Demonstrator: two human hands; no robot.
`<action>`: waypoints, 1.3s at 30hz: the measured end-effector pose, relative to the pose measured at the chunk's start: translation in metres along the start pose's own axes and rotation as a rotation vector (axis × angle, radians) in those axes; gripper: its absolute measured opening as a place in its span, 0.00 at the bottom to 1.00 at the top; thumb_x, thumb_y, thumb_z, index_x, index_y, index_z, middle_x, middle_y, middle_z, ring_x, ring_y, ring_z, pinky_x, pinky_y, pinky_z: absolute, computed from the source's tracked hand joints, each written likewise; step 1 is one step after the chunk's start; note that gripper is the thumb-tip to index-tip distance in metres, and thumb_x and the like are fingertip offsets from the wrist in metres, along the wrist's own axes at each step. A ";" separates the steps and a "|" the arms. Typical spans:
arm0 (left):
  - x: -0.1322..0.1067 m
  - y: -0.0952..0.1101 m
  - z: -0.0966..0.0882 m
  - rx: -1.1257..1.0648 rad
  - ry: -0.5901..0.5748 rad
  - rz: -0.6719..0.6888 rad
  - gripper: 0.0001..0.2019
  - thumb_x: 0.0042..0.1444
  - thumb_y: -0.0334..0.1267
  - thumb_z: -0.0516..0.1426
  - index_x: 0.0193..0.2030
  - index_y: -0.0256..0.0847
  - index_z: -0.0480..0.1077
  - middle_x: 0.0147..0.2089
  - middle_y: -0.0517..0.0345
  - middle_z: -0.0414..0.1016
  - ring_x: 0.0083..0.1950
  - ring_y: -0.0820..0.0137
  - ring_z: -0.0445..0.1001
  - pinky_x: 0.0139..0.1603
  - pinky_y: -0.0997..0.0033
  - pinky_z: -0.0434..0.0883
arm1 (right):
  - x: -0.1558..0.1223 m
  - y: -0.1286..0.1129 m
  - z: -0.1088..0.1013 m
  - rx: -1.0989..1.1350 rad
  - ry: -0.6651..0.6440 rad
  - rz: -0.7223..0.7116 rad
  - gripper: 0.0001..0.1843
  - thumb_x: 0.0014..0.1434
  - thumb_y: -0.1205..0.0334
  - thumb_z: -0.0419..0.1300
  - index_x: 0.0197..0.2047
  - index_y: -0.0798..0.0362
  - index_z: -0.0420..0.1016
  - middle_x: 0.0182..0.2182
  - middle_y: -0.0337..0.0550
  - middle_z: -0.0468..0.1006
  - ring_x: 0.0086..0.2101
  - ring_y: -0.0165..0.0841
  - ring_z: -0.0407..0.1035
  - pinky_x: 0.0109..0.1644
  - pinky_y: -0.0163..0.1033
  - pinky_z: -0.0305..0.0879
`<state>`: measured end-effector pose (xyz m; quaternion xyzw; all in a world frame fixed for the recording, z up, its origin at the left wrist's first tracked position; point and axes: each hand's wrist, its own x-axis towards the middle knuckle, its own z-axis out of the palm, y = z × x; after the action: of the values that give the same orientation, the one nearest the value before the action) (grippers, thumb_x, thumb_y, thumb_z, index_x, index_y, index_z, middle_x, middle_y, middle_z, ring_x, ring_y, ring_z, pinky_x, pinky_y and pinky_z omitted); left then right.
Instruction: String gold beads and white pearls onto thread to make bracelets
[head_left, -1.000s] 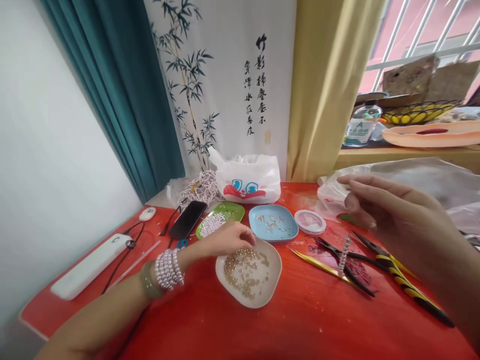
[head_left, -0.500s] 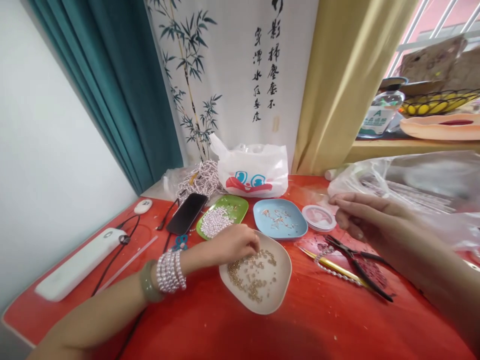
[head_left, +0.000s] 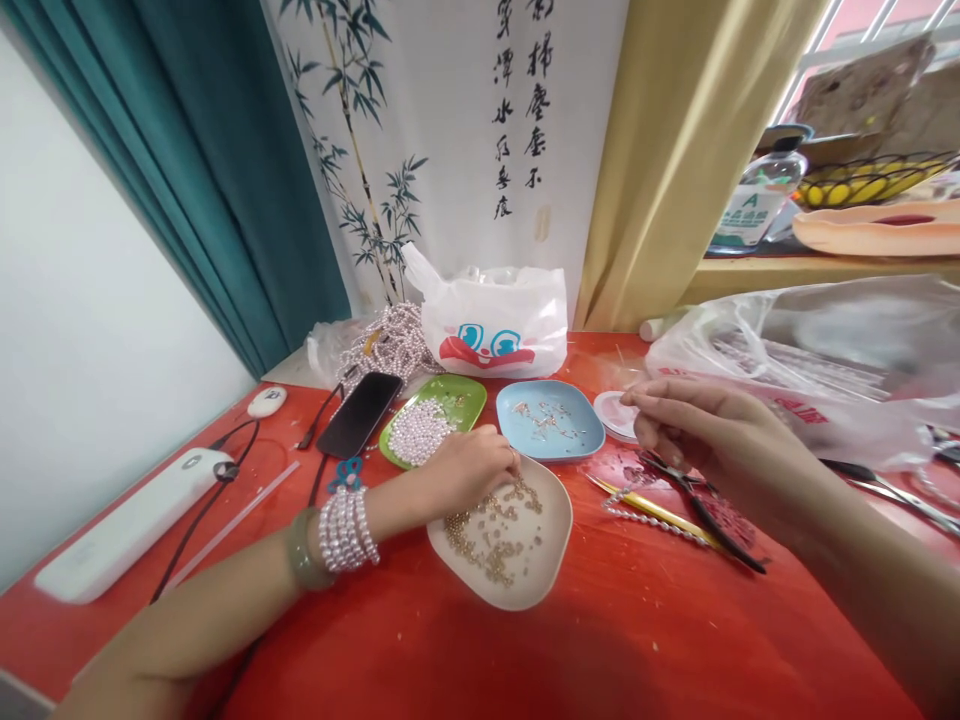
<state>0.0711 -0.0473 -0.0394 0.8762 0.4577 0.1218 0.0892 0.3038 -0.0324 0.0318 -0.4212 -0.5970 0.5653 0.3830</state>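
My left hand hangs over the upper left rim of a cream plate, its fingers curled and pinched together. On that plate lie small gold beads; whether one is in the fingertips is hidden. Pearl strands and a green bangle circle the left wrist. My right hand is raised in front of a round clear container, thumb and forefinger pinched. Whatever it holds is too fine to make out. Below it lie black-handled pliers, a yellow pointed tool and a bead string.
Behind the cream plate stand a green plate of pearly beads and a blue plate of small metal pieces. A phone, a white power bank and cables lie left. Plastic bags stand at the back and right.
The view has tilted down and turned slightly right. My right hand has moved a little left, now overlapping the round container. My left hand stays over the cream plate's rim.
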 end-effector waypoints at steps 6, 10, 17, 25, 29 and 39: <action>0.002 0.003 -0.001 -0.028 0.018 -0.012 0.07 0.54 0.33 0.52 0.33 0.39 0.72 0.34 0.51 0.73 0.39 0.63 0.66 0.34 0.68 0.60 | 0.001 0.002 0.007 -0.065 -0.016 0.057 0.12 0.48 0.53 0.60 0.27 0.54 0.71 0.19 0.37 0.67 0.19 0.25 0.54 0.21 0.34 0.48; 0.001 0.005 -0.004 -0.063 0.018 -0.019 0.07 0.52 0.32 0.51 0.32 0.39 0.72 0.33 0.52 0.71 0.38 0.64 0.66 0.34 0.68 0.61 | 0.001 0.004 0.008 -0.101 -0.071 0.052 0.13 0.50 0.51 0.59 0.26 0.53 0.71 0.19 0.37 0.66 0.20 0.26 0.55 0.23 0.34 0.48; 0.001 0.003 -0.007 -0.218 0.050 -0.065 0.07 0.50 0.31 0.52 0.28 0.38 0.70 0.30 0.53 0.71 0.36 0.65 0.66 0.36 0.67 0.62 | 0.001 0.012 0.008 -0.119 -0.102 0.027 0.14 0.53 0.52 0.57 0.23 0.53 0.69 0.19 0.37 0.65 0.20 0.26 0.55 0.22 0.34 0.48; 0.001 0.004 -0.017 -1.084 0.060 -0.317 0.06 0.45 0.34 0.59 0.30 0.34 0.70 0.27 0.56 0.70 0.28 0.75 0.69 0.30 0.72 0.66 | -0.004 0.007 0.032 -0.176 -0.154 0.052 0.10 0.46 0.58 0.58 0.19 0.53 0.70 0.18 0.39 0.72 0.17 0.25 0.58 0.19 0.32 0.53; 0.003 0.007 -0.019 -1.486 0.108 -0.422 0.08 0.39 0.31 0.63 0.28 0.33 0.70 0.27 0.59 0.69 0.27 0.78 0.67 0.31 0.74 0.65 | -0.011 0.010 0.044 -0.215 -0.197 0.038 0.07 0.46 0.64 0.55 0.19 0.53 0.70 0.17 0.38 0.71 0.17 0.25 0.59 0.19 0.31 0.53; 0.000 0.010 -0.019 -1.696 0.101 -0.372 0.07 0.42 0.30 0.63 0.30 0.33 0.71 0.30 0.59 0.70 0.27 0.80 0.69 0.31 0.78 0.65 | -0.017 0.013 0.054 -0.291 -0.198 0.006 0.09 0.46 0.71 0.50 0.18 0.53 0.66 0.17 0.38 0.72 0.18 0.26 0.63 0.21 0.31 0.59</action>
<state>0.0735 -0.0525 -0.0186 0.4186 0.3516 0.4440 0.7099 0.2600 -0.0675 0.0150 -0.4163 -0.7060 0.5128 0.2556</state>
